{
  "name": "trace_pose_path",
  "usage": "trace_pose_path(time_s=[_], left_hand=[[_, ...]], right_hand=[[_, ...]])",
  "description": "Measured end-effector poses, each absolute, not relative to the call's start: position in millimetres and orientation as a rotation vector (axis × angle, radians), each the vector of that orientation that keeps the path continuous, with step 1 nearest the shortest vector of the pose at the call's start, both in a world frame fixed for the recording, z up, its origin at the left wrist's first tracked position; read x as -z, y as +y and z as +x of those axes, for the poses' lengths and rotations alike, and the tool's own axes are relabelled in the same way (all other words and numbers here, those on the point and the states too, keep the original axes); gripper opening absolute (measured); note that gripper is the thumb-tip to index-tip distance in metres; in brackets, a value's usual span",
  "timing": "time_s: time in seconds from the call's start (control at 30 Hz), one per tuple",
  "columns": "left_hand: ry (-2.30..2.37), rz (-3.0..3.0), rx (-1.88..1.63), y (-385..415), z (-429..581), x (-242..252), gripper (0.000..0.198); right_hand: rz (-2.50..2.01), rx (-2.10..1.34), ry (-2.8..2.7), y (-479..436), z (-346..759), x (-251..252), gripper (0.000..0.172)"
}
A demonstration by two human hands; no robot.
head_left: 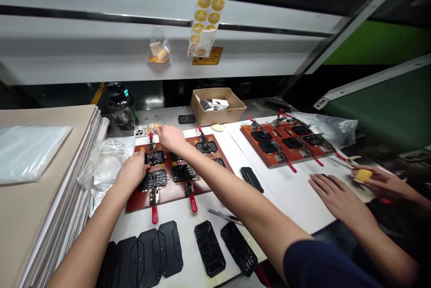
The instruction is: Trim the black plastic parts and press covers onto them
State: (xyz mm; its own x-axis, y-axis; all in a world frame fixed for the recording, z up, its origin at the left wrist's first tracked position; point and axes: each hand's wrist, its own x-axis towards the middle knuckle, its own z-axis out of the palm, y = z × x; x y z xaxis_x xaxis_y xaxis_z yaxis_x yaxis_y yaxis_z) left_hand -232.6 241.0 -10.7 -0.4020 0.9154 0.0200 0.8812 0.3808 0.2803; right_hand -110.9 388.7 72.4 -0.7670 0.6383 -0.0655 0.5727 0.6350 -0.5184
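A red-brown fixture board lies on the white table, with several black moulded plates held under toggle clamps with red handles. My left hand rests on the plate at the board's left side, its fingers hiding part of that plate. My right hand reaches over the board's far edge, next to a red-handled clamp. Several loose black plates lie on the table in front of the board. Whether either hand grips anything is hard to see.
To the left stands a tall stack of beige sheets beside a plastic bag. A cardboard box and a glass jar sit behind. At right, a co-worker's hands and a yellow sponge are beside another fixture board.
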Motion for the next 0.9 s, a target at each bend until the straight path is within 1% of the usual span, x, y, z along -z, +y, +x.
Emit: trace_pose_path(time_s=[0.03,0.1,0.13,0.17,0.27,0.37,0.4,0.5,0.67,0.8,0.83,0.9], left_hand=[[2.495,1.650,-0.414,238.4,-222.3,4.9,0.038],[2.457,1.705,-0.508,239.2,-193.3,-5.7,0.031],[2.401,1.749,-0.543,244.2,-175.2,-9.7,0.028],[2.319,1.802,-0.560,252.8,-155.6,-12.1,0.026],[2.048,1.947,-0.525,292.8,-98.3,-7.7,0.016],[1.982,1.973,-0.451,329.6,-62.1,9.1,0.031],[1.990,1.968,-0.433,336.8,-56.5,14.8,0.034],[2.014,1.972,-0.405,343.0,-53.1,26.8,0.033],[2.013,2.002,-0.333,337.0,-54.8,32.9,0.030],[1.997,2.013,-0.330,337.2,-53.4,33.4,0.030],[1.994,2.008,-0.338,337.4,-53.5,32.8,0.030],[1.993,1.987,-0.363,336.9,-53.7,31.1,0.029]], right_hand=[[-1.092,-0.745,-2.685,381.3,-77.8,-73.3,0.050],[-1.248,-0.680,-2.613,366.5,-4.2,-66.4,0.058],[-1.382,-0.654,-2.582,359.8,32.0,-59.3,0.059],[-1.633,-0.628,-2.554,353.9,64.8,-50.3,0.058],[-1.856,-0.738,-2.537,341.8,128.4,-19.2,0.054],[-1.765,-1.019,-2.557,338.5,141.8,5.6,0.055],[-1.725,-1.110,-2.543,339.1,141.0,10.6,0.056],[-1.653,-1.309,-2.464,343.6,139.6,17.0,0.056],[-1.610,-1.515,-2.370,354.0,146.8,17.5,0.051],[-1.545,-1.702,-2.286,358.6,146.8,8.1,0.046],[-1.510,-1.767,-2.254,360.0,149.7,0.3,0.048],[-1.422,-1.903,-2.184,365.4,163.5,-24.2,0.057]])
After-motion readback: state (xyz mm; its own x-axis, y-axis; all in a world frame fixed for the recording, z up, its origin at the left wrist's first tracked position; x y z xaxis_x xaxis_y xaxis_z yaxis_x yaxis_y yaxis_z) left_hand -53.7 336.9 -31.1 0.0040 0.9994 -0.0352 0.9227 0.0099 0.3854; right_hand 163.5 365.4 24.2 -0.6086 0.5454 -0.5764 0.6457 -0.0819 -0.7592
